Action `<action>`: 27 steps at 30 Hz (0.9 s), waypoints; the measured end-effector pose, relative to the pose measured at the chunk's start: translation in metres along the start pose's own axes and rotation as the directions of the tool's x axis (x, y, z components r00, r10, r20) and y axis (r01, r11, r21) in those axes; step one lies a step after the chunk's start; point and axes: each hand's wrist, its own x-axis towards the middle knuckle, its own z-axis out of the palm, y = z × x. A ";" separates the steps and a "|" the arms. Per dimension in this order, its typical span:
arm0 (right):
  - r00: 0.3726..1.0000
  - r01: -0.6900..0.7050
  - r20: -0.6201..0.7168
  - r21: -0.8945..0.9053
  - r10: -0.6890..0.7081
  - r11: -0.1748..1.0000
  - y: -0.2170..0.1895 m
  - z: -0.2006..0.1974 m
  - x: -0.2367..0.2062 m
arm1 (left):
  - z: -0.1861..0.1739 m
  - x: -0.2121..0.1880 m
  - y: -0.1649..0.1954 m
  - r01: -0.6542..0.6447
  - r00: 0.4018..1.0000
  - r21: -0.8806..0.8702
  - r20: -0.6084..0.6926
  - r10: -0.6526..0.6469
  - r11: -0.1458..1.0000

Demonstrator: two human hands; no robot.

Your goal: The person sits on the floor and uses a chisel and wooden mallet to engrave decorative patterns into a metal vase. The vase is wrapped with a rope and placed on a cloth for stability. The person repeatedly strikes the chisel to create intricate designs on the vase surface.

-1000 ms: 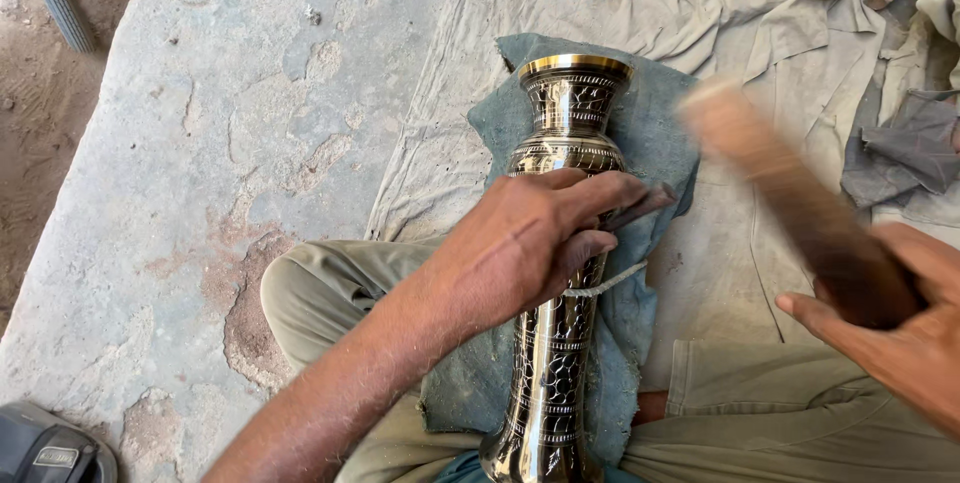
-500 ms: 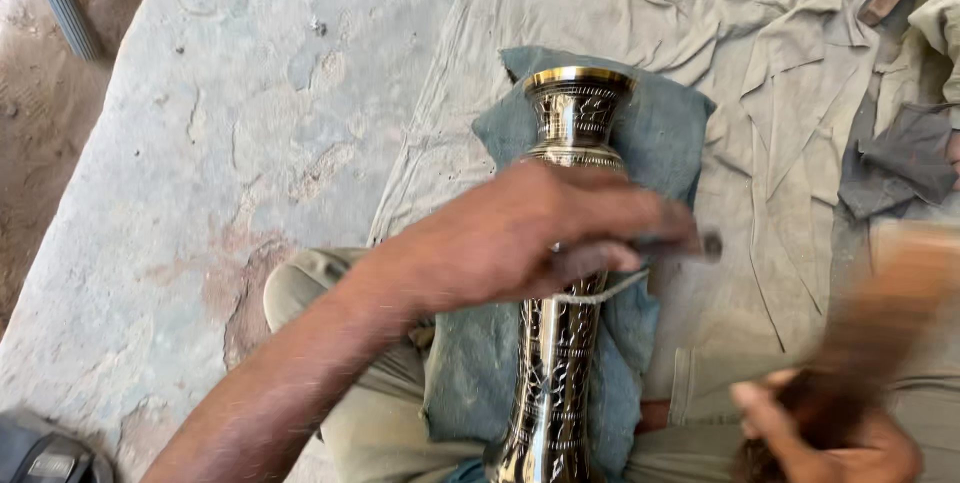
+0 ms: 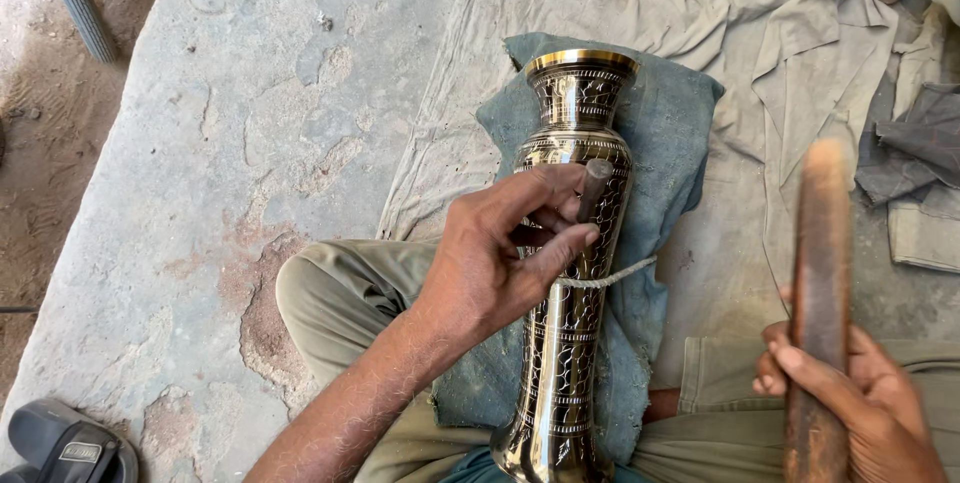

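A tall engraved brass vase (image 3: 566, 343) lies lengthwise on a blue-grey cushion (image 3: 668, 143), its gold rim pointing away from me. A thin white cord (image 3: 612, 278) crosses its body. My left hand (image 3: 505, 253) rests against the vase's upper body and pinches a short dark metal chisel (image 3: 594, 186) whose tip sits on the engraved surface. My right hand (image 3: 850, 408), at the lower right, grips a long brown wooden stick (image 3: 820, 283) held upright and off to the vase's right.
A pale dusty cloth (image 3: 760, 33) covers the stone slab (image 3: 230, 143) under the cushion. My legs in olive trousers (image 3: 345, 288) flank the vase. A dark sandal (image 3: 60, 443) lies at the lower left, a grey rag (image 3: 915, 143) at the right.
My left hand has settled on the vase with the chisel set against it. The wooden stick swung from the upper right down low and now stands upright in my right hand.
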 end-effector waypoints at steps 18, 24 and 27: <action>0.986 0.142 0.168 -0.826 -0.002 0.546 -0.028 -0.031 0.076 | 0.005 0.008 0.012 -0.035 0.996 0.224 0.087 0.015 0.974; 0.984 0.162 0.136 -0.949 -0.112 0.272 -0.019 -0.044 0.176 | 0.004 0.010 0.012 -0.077 0.994 0.251 0.099 0.054 0.965; 0.973 0.227 0.185 -0.863 -0.137 0.451 -0.042 -0.029 0.199 | 0.007 0.008 0.012 -0.086 0.995 0.249 0.069 0.070 0.965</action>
